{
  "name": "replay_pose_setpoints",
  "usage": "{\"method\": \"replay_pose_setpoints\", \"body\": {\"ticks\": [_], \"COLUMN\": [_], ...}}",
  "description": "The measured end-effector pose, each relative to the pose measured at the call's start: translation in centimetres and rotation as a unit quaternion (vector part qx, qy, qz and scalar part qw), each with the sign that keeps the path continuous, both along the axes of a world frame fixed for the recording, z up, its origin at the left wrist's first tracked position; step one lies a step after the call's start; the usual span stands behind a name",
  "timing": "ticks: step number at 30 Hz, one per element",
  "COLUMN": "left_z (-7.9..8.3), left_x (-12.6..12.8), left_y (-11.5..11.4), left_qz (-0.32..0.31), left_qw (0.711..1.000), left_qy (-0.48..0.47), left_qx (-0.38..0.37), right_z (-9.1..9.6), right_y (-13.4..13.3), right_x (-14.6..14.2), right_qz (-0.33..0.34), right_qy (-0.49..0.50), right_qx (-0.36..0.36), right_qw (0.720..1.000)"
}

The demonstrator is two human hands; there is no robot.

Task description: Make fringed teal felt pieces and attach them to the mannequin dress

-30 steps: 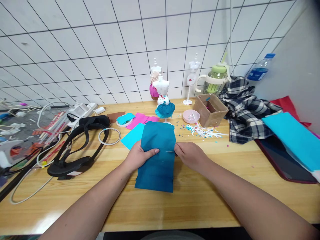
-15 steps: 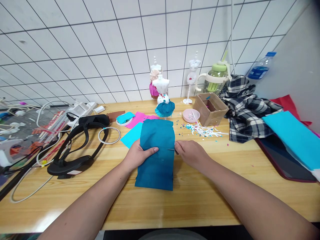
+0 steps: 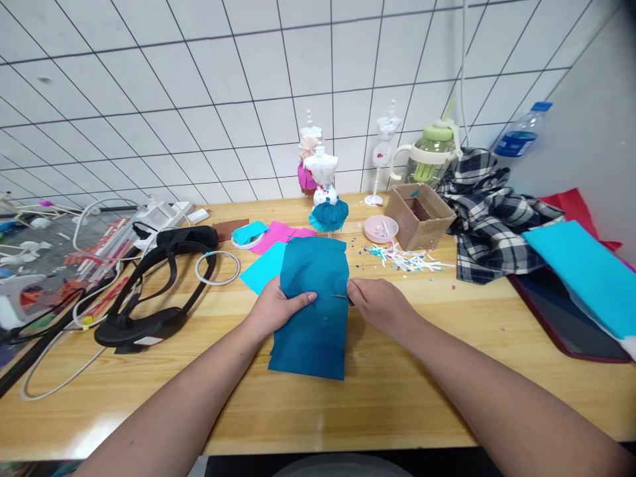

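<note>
My left hand (image 3: 278,308) grips the left edge of a dark teal sheet of crepe paper (image 3: 313,338), its thumb lying on top and its fingers hidden underneath. At the sheet's right edge, my right hand (image 3: 370,298) is closed around scissors (image 3: 340,295). Only a thin metal blade shows, lying across the paper and pointing left towards my left thumb; the handles are mostly covered by my fingers. Just beyond the sheet stands a small white dress-form figure (image 3: 322,169) wearing a ruffled teal skirt (image 3: 330,214). Bright blue paper (image 3: 262,268) lies partly behind the sheet.
Pink paper (image 3: 275,233), paper scraps (image 3: 405,257), a pink dish (image 3: 381,229) and a cardboard box (image 3: 420,222) are beyond my hands. A black headset (image 3: 144,324) lies left. Plaid cloth (image 3: 497,232) and folded blue paper (image 3: 586,278) are right, near a lidded jug (image 3: 430,156).
Almost nothing differs. The view has shifted very slightly, and both hands keep their hold on the paper and scissors, with the blade at nearly the same place.
</note>
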State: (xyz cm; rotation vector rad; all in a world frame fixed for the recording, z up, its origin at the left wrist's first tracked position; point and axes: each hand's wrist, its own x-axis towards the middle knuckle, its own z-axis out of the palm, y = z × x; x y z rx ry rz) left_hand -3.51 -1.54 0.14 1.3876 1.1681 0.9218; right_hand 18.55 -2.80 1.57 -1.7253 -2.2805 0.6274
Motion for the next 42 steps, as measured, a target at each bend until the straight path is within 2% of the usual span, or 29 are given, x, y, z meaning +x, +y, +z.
{"method": "replay_pose_setpoints", "body": {"ticks": [17, 24, 31, 36, 42], "left_z": [0.24, 0.3, 0.18, 0.14, 0.24], "left_x": [0.38, 0.5, 0.58, 0.5, 0.65], "left_y": [-0.33, -0.46, -0.46, -0.35, -0.42], "left_qz": [0.014, 0.015, 0.016, 0.024, 0.036], "left_qw": [0.999, 0.994, 0.997, 0.999, 0.997], "left_qy": [0.028, 0.095, 0.073, 0.032, 0.063], "left_qx": [0.011, 0.043, 0.03, 0.012, 0.027], "right_z": [0.4, 0.13, 0.25, 0.19, 0.07], "right_y": [-0.19, -0.4, -0.32, -0.09, -0.11], "right_x": [-0.38, -0.7, -0.52, -0.21, -0.18], "right_qz": [-0.002, -0.004, -0.009, -0.011, -0.004], "right_qy": [-0.015, -0.043, -0.045, 0.0, 0.014], "right_qx": [0.002, 0.019, 0.016, 0.004, 0.003], "right_qw": [1.0, 0.999, 0.999, 1.0, 1.0]}}
